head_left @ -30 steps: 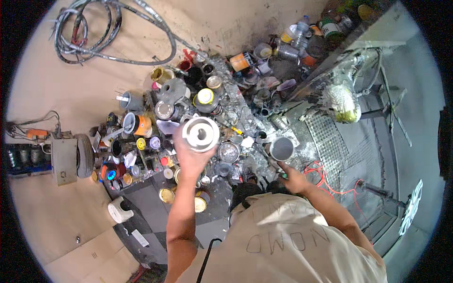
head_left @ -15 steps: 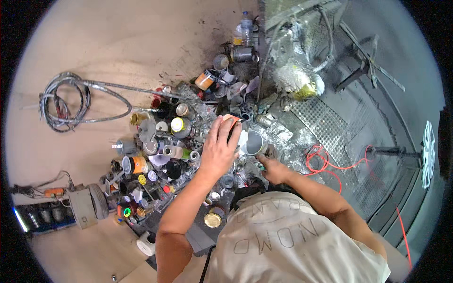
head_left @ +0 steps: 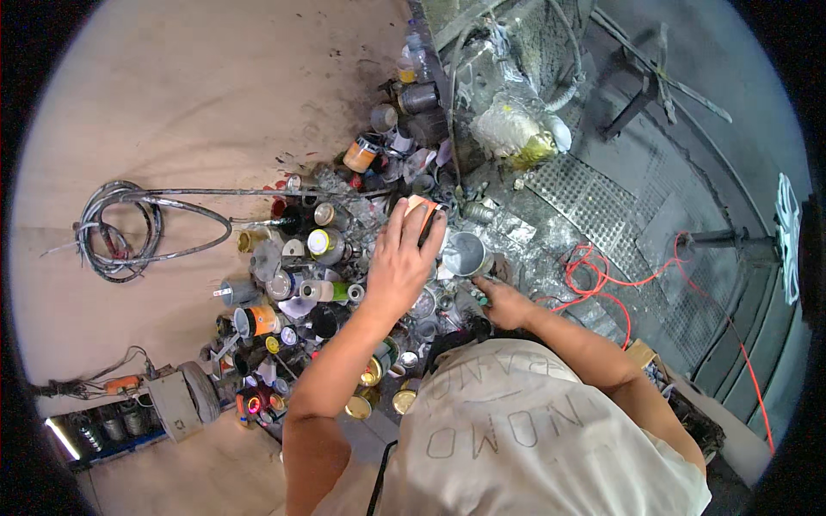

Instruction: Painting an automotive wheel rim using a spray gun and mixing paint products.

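My left hand (head_left: pixel 403 268) is closed around a can with an orange label and dark edge (head_left: pixel 422 209), mostly covered by my fingers. Close to its right is a round grey cup (head_left: pixel 465 256), its mouth facing up toward me, with grey inside. At the cup's lower right rim, my right hand (head_left: pixel 509 304) has its fingers curled around the cup's edge. Something small and greenish shows by its fingertips. The can is held above the cup's left side; whether anything flows between them I cannot make out.
Paint cans, jars and lids crowd the bench on the left, among them a yellow-lidded jar (head_left: pixel 324 242) and an orange-labelled can (head_left: pixel 361 153). A coiled hose (head_left: pixel 120 230) lies far left. On the right are a perforated metal plate (head_left: pixel 585 196) and a red hose (head_left: pixel 594 273).
The whole view has turned a little, so the surroundings shift. Both hands stay close to the can and cup, and slightly more of the can's orange and dark side shows.
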`<action>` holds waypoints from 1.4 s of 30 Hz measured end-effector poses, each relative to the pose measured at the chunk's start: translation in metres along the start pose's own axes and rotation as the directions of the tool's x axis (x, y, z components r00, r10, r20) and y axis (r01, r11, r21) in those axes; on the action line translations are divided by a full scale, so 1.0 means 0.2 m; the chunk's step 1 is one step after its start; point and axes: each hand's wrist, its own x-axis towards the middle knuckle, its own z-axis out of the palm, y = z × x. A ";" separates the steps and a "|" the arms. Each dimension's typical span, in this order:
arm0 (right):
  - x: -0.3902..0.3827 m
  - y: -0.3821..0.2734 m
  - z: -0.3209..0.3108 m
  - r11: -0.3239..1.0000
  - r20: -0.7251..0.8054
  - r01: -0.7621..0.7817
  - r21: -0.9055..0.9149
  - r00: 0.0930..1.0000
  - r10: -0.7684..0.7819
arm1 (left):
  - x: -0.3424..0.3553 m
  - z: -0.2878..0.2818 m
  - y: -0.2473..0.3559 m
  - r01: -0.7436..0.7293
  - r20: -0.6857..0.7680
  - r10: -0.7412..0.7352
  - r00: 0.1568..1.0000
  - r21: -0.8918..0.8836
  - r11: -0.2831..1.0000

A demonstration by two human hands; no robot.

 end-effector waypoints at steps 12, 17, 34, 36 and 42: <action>0.00 -0.06 0.00 0.999 0.041 0.007 0.048 0.999 -0.009 | -0.22 0.23 0.03 0.281 -0.018 -0.303 0.953 -0.323 0.904; -0.04 0.02 0.06 0.988 0.139 -0.113 0.107 0.985 0.098 | -0.40 0.56 0.05 0.557 0.046 -0.648 0.760 -0.559 0.614; -0.56 -0.05 -0.04 0.928 -0.157 -0.334 0.163 0.920 0.358 | -0.75 1.59 -0.48 0.777 0.044 -0.978 -0.205 -0.600 -0.190; -0.63 -0.01 -0.02 0.906 -0.152 -0.382 0.184 0.899 0.410 | -0.74 1.60 -0.45 0.812 0.017 -0.968 -0.249 -0.541 -0.218; -0.78 0.09 0.02 0.915 -0.268 -0.396 0.078 0.876 0.402 | -0.71 1.59 -0.39 0.792 -0.023 -0.964 -0.266 -0.575 -0.205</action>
